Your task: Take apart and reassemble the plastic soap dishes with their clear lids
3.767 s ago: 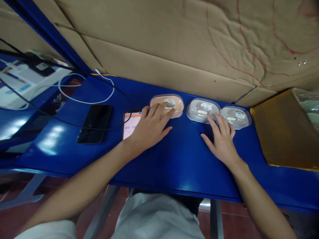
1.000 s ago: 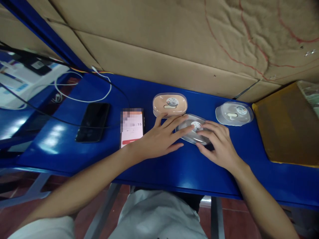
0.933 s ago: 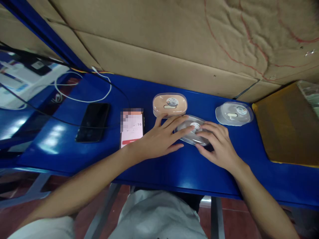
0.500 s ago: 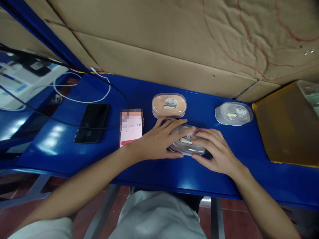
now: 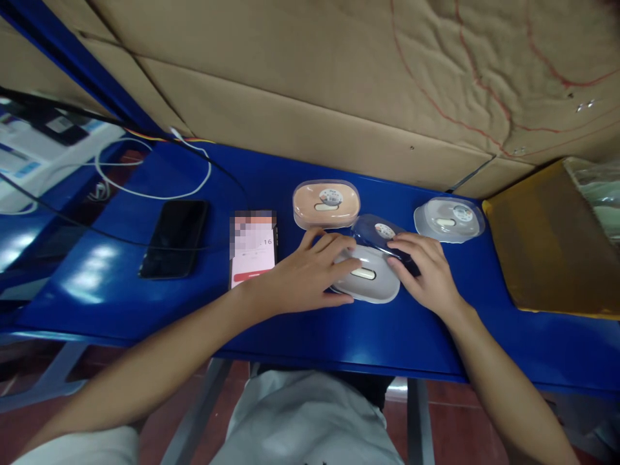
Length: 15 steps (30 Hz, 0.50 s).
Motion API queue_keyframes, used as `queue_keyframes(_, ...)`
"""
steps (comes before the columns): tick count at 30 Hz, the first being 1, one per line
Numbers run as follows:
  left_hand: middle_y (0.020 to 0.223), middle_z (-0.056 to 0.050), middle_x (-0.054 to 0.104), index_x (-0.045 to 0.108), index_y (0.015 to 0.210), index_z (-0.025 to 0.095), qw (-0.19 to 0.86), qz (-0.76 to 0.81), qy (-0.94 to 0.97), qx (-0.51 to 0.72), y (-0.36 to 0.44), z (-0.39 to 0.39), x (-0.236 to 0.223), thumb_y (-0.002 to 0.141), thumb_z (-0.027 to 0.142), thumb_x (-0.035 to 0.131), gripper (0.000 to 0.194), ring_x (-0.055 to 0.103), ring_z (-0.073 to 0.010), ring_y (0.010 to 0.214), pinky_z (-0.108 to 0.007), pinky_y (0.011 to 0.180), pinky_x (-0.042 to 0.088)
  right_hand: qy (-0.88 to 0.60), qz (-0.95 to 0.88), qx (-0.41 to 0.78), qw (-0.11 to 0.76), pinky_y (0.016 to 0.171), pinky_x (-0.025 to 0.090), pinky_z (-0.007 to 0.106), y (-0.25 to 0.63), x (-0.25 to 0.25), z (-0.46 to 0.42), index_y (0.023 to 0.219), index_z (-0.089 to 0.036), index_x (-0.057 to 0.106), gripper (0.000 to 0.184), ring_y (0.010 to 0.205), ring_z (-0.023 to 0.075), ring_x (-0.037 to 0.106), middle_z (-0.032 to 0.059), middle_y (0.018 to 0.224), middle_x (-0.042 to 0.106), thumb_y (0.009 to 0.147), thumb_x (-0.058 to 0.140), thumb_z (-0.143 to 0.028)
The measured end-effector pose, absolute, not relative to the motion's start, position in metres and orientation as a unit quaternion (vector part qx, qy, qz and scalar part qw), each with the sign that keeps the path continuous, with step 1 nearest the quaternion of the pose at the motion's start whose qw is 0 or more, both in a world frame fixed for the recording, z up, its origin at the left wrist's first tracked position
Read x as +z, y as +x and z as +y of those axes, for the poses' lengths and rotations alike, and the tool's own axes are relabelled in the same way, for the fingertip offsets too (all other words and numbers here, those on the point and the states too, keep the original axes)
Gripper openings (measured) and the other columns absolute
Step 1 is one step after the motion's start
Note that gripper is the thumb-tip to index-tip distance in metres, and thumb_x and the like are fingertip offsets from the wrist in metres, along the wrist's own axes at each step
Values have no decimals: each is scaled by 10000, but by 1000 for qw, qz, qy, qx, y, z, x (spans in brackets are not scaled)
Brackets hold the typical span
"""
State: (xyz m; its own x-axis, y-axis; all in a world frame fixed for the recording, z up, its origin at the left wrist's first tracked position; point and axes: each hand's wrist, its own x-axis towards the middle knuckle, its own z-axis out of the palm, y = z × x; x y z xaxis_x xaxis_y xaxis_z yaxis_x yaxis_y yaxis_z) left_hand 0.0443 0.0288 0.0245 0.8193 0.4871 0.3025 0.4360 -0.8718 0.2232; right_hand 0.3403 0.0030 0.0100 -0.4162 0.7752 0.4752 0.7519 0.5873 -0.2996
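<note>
A light grey oval soap dish (image 5: 380, 289) with a cream-coloured strip in its middle sits on the blue table in front of me. My left hand (image 5: 310, 274) grips its left side, fingers curved over the rim. Just behind it, my right hand (image 5: 429, 271) holds a clear lid (image 5: 368, 227) by its right end; the lid bears a round sticker and is tilted off the dish. A peach soap dish (image 5: 306, 199) under its own clear lid stands beyond my left hand. Farther right is another grey soap dish (image 5: 431, 219), also lidded.
A phone with a lit screen (image 5: 254, 261) lies left of my left hand, and a dark phone (image 5: 174, 239) lies farther left. A white cable (image 5: 159, 196) loops behind it. At the right stands a cardboard box (image 5: 542, 252). Brown board (image 5: 290, 116) walls the table's back edge.
My right hand has taken the clear lid off the grey soap dish and moved it back and slightly right. My left hand has stayed on the dish.
</note>
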Motion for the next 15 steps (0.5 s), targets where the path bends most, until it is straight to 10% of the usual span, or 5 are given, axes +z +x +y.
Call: queue_keyframes(15, 1591, -215, 494, 699, 1307, 225, 105, 223, 960, 133, 41, 29, 25, 1031, 453, 670, 360, 495, -392, 1465, -613, 1175, 362, -490, -815, 47, 308, 1087, 480, 500, 345, 3, 10, 1301, -274, 664, 257, 1269, 287, 681, 98, 1319, 742, 1077, 539, -270)
